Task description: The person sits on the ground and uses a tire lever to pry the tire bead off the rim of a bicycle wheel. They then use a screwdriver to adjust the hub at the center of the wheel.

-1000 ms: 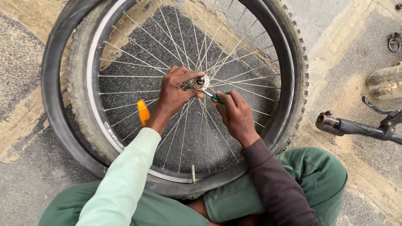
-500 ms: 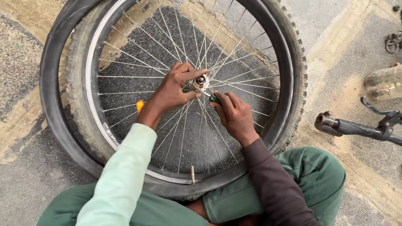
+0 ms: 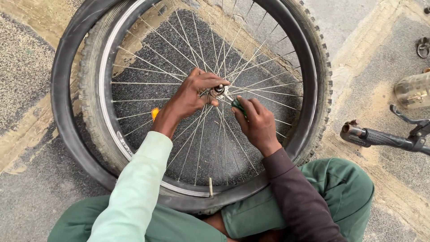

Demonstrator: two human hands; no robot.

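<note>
A clear plastic bottle (image 3: 413,89), the only package showing, is lying on its side on the sandy ground at the right edge, cut off by the frame; it is looking yellowish and dusty, sitting just above a bicycle handlebar grip (image 3: 374,136). Whether it is carrying a label cannot be told. No signs or screens are showing anywhere

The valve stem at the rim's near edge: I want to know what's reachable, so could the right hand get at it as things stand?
Probably yes: the valve stem stands uncovered just below the right hand, though that hand holds a small dark-green tool.
</note>
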